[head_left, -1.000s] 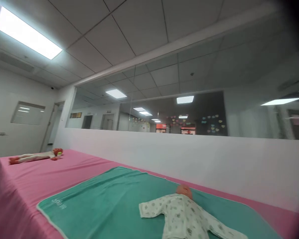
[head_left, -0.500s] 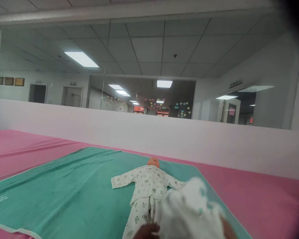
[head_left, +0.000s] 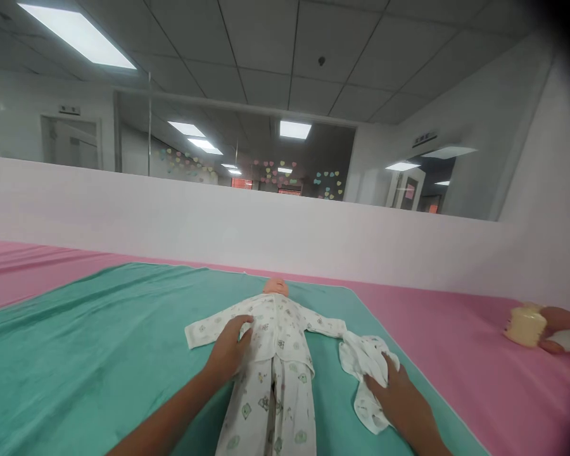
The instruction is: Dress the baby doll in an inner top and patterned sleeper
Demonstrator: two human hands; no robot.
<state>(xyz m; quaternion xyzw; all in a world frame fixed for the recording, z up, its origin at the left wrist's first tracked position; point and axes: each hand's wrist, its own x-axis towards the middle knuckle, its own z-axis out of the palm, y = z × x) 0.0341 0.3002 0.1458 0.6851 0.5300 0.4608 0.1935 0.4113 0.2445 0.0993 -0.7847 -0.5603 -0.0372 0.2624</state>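
Pressing lightly on the doll's printed top (head_left: 266,326), the left hand (head_left: 232,351) has moved up from the trouser legs (head_left: 289,405), where it was half a second ago. Its fingers are loosely bent, thumb a little apart; no firm hold on the fabric visible.

Right hand (head_left: 403,402): fingers curled into a crumpled white cloth (head_left: 361,354). Half a second ago the cloth was a blur lifted beside the legs; now it lies on the green blanket (head_left: 99,373), near the blanket's right edge and close by the doll's sleeve end. Whether cloth and sleeve touch, cannot tell. Judgement: the cloth is being parked to one side, leaving the left hand on the clothing.

Doll (head_left: 276,287): on its back, head near the blanket's far edge, feet out of view.

Surface: pink sheet (head_left: 422,310) over the tabletop, showing beyond the blanket's far and right edges. Toward the tabletop's right end, a pale yellow jar (head_left: 525,326) touches a blurred hand-like shape (head_left: 563,318); doll or person, unclear.

Room: low white wall (head_left: 218,221), long window above, ceiling lights (head_left: 294,130), heart stickers (head_left: 330,180) beyond.
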